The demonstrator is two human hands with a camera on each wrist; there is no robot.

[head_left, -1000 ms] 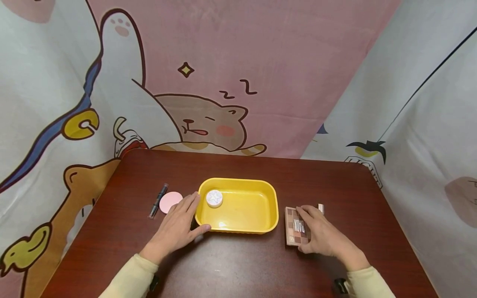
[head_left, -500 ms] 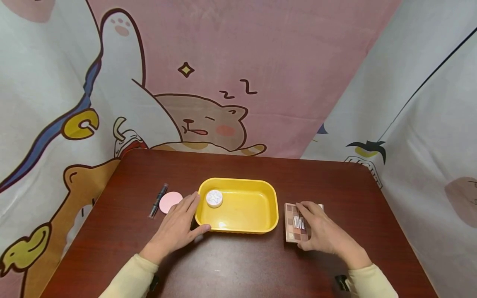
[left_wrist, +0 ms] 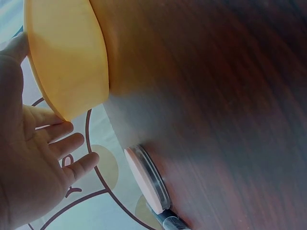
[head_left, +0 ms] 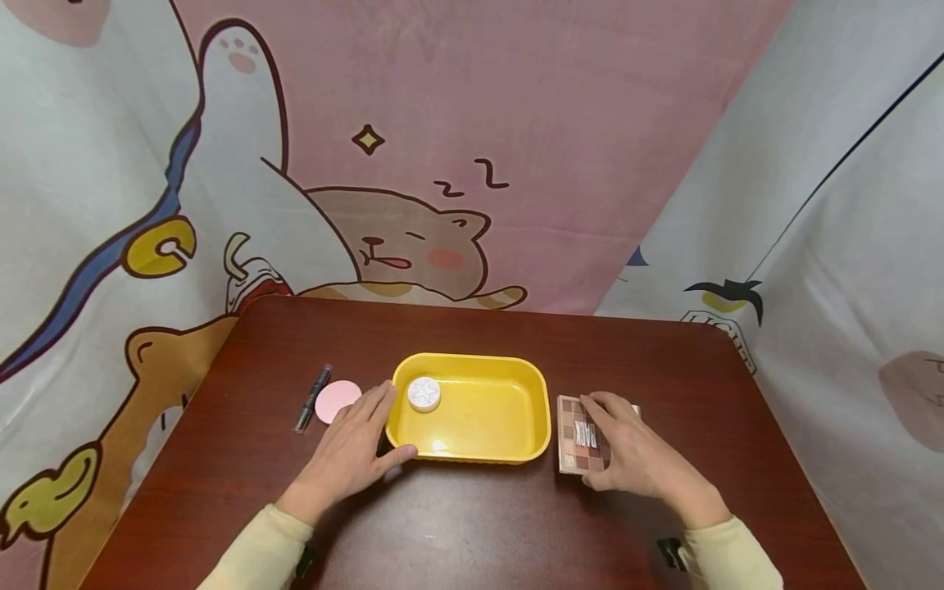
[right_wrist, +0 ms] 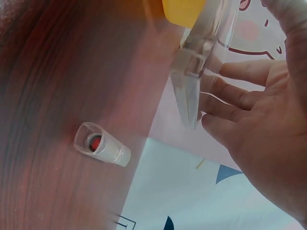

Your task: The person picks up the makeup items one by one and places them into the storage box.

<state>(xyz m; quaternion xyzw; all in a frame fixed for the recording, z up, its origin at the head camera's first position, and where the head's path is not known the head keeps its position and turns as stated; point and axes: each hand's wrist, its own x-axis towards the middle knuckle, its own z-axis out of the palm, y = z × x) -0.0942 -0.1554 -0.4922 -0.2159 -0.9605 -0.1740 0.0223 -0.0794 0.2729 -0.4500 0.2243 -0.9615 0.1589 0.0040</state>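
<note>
My right hand [head_left: 636,457] grips an eyeshadow palette [head_left: 577,438] with thumb and fingers on opposite edges, just right of the yellow tray [head_left: 487,422]. In the right wrist view the palette [right_wrist: 192,67] is seen edge-on, raised off the table, with a clear lid. My left hand [head_left: 348,449] rests against the tray's left end, fingers fairly straight. The left wrist view has its fingertips at the rim of the tray [left_wrist: 67,57]. Inside the tray, at the left, lies a small round white case [head_left: 424,394] with a star on top.
A pink round compact [head_left: 338,401] and a dark capped pen [head_left: 314,398] lie left of the tray. A small clear-walled tube with a red core [right_wrist: 103,146] lies on the table, mostly hidden behind my right hand in the head view. A cartoon-print cloth hangs behind the table.
My right hand has lifted the palette, moving it away from me and slightly left toward the tray. The left hand and the tray have stayed in place.
</note>
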